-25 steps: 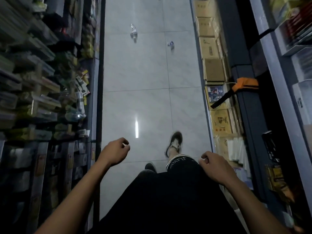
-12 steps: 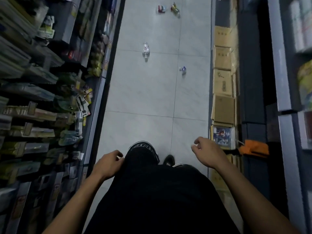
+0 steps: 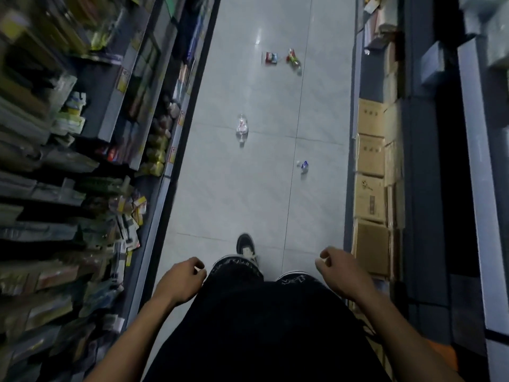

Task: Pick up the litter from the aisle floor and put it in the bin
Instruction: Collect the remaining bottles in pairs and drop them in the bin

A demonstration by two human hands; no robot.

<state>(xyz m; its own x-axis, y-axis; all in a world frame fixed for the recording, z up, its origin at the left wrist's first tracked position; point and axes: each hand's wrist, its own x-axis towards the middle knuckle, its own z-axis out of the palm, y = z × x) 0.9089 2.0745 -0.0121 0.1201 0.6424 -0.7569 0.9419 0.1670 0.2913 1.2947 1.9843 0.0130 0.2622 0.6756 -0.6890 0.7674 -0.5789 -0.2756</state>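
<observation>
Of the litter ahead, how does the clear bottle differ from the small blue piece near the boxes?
The clear bottle is much larger than the blue piece. The bottle lies left of the aisle's middle with a red-and-white label; the blue piece lies nearer the person, toward the boxes, a white bit beside it. Both lie untouched on the floor.

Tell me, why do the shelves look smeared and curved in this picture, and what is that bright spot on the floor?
Head view: the left shelves are streaked by motion blur; the wide-angle lens bows the shelf edges; the aisle is dim overall; the bright spot is glare on the glossy floor tiles; the clear bottle stays fairly sharp.
</observation>
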